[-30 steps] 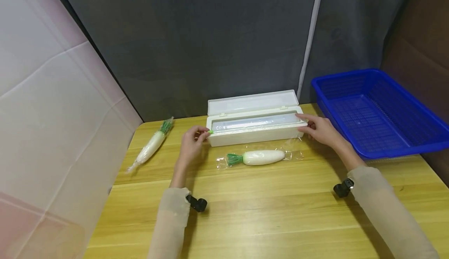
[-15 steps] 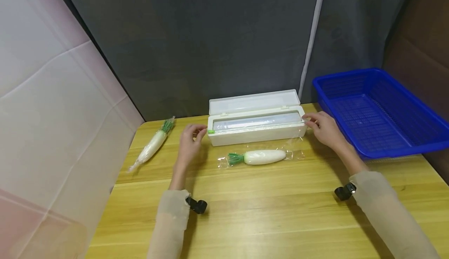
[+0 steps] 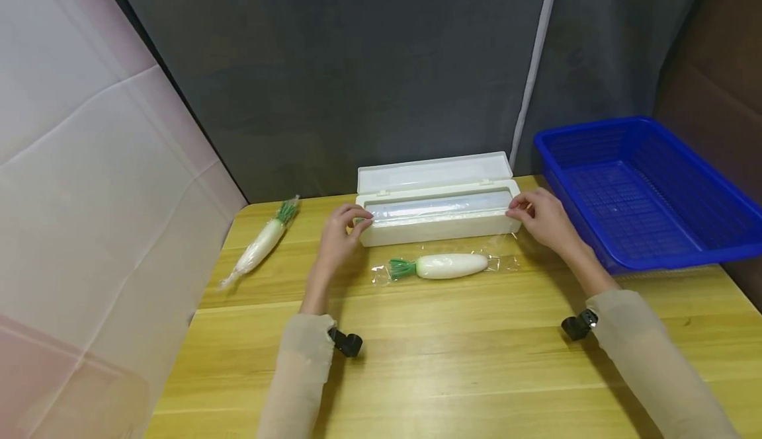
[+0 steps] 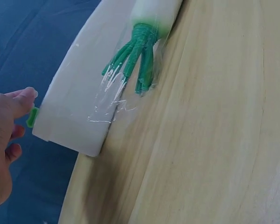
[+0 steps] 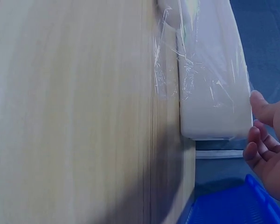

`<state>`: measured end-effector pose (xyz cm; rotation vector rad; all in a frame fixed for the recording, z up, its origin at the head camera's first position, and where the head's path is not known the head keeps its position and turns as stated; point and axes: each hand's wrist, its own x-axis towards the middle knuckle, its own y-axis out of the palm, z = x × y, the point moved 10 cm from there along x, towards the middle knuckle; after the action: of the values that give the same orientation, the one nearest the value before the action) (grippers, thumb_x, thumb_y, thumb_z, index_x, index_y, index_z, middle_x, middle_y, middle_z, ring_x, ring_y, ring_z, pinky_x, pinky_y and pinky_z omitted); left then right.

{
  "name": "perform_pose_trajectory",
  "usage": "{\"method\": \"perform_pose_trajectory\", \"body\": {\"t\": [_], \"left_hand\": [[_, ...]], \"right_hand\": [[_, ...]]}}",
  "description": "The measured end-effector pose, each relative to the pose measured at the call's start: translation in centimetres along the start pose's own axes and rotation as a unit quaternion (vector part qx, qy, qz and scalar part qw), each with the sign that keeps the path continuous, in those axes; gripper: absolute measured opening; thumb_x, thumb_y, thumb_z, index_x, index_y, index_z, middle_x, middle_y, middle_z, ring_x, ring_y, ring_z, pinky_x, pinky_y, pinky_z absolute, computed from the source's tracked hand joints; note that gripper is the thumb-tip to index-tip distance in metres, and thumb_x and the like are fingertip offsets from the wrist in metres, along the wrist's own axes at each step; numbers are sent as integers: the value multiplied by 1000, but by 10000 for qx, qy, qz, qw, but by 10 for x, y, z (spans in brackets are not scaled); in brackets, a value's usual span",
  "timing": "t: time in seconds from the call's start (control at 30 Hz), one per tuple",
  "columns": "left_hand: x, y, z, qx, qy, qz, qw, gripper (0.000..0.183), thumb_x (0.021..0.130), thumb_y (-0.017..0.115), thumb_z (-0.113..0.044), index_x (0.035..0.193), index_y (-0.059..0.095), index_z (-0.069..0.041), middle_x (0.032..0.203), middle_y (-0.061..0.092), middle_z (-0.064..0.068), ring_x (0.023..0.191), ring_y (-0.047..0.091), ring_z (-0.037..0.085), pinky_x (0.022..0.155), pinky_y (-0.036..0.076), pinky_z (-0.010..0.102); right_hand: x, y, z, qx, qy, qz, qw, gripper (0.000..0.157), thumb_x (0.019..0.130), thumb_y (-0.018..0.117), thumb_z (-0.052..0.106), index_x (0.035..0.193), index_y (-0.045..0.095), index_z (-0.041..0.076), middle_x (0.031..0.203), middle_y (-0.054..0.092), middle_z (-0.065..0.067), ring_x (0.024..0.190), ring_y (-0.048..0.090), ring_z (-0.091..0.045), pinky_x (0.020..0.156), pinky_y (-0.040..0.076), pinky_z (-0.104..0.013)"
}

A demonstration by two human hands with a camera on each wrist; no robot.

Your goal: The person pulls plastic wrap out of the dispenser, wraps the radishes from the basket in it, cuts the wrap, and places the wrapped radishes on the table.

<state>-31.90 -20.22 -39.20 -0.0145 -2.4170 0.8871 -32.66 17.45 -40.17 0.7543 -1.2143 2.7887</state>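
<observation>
A long white cling film dispenser (image 3: pixel 440 231) stands at the table's back edge, its lid (image 3: pixel 434 172) raised and a roll of cling film (image 3: pixel 446 205) inside. My left hand (image 3: pixel 339 237) is at its front left corner, thumb and index finger together at the film's edge. Beside them the left wrist view shows a green slider (image 4: pixel 32 117). At the front right corner my right hand (image 3: pixel 543 219) pinches with thumb and index finger at the film. Just in front lies a white radish (image 3: pixel 452 266) with green stalks, loosely covered in clear film.
Another film-wrapped radish (image 3: pixel 257 247) lies at the table's back left. A blue plastic basket (image 3: pixel 661 260) occupies the back right, close beside my right hand. Behind the wooden table (image 3: pixel 452 359) hangs a dark grey curtain (image 3: pixel 333 69).
My left hand drew left off the dispenser's corner, then came back right over its front edge. My right hand drew right off the edge, then returned slightly left onto it. The radishes stay put.
</observation>
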Motion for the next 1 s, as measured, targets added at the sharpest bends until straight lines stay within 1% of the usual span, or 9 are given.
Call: {"method": "perform_pose_trajectory", "body": {"t": [0.13, 0.3, 0.47, 0.67, 0.83, 1.0], "left_hand": [[-1, 4, 4, 41, -159, 43, 9999, 5, 92, 72, -2, 95, 75, 1, 102, 68, 13, 91, 58, 28, 76, 48, 37], [-3, 7, 9, 100, -379, 118, 9992, 6, 91, 74, -5, 95, 76, 0, 102, 65, 13, 88, 56, 27, 77, 47, 37], [-4, 7, 8, 127, -451, 161, 9988, 8, 90, 76, -7, 95, 76, -1, 101, 64, 13, 89, 56, 28, 79, 47, 38], [-5, 9, 9, 221, -543, 270, 9979, 10, 90, 76, -9, 98, 76, -2, 102, 62, 12, 89, 55, 28, 79, 46, 38], [-4, 10, 9, 275, -526, 337, 9977, 9, 91, 76, -9, 98, 75, -3, 103, 62, 12, 90, 54, 27, 80, 46, 38], [-4, 9, 8, 248, -519, 337, 9978, 7, 90, 76, -6, 94, 73, -1, 102, 61, 13, 91, 55, 28, 80, 48, 38]], "right_hand": [[0, 1, -2, -23, 71, 12, 10000, 9, 90, 76, 9, 91, 70, 2, 87, 59, -12, 75, 55, -24, 70, 44, -34], [-1, 2, -1, -80, 89, -22, 9999, 7, 90, 76, 6, 90, 69, 4, 87, 58, -11, 73, 54, -23, 68, 42, -34], [-2, 2, 1, -166, 78, -68, 9998, 8, 90, 76, 5, 87, 69, 4, 86, 58, -11, 73, 53, -23, 67, 41, -34], [-3, 4, 3, -162, 23, -45, 9999, 9, 91, 73, 2, 86, 66, 3, 89, 60, -13, 76, 52, -24, 69, 41, -36], [-4, 3, 3, -74, -4, -96, 9999, 9, 92, 71, -1, 88, 64, 3, 88, 58, -11, 75, 50, -23, 68, 39, -32], [-5, 0, 5, -39, -46, -102, 9999, 9, 93, 69, -1, 89, 63, 4, 86, 57, -10, 74, 49, -21, 66, 37, -29]]}}
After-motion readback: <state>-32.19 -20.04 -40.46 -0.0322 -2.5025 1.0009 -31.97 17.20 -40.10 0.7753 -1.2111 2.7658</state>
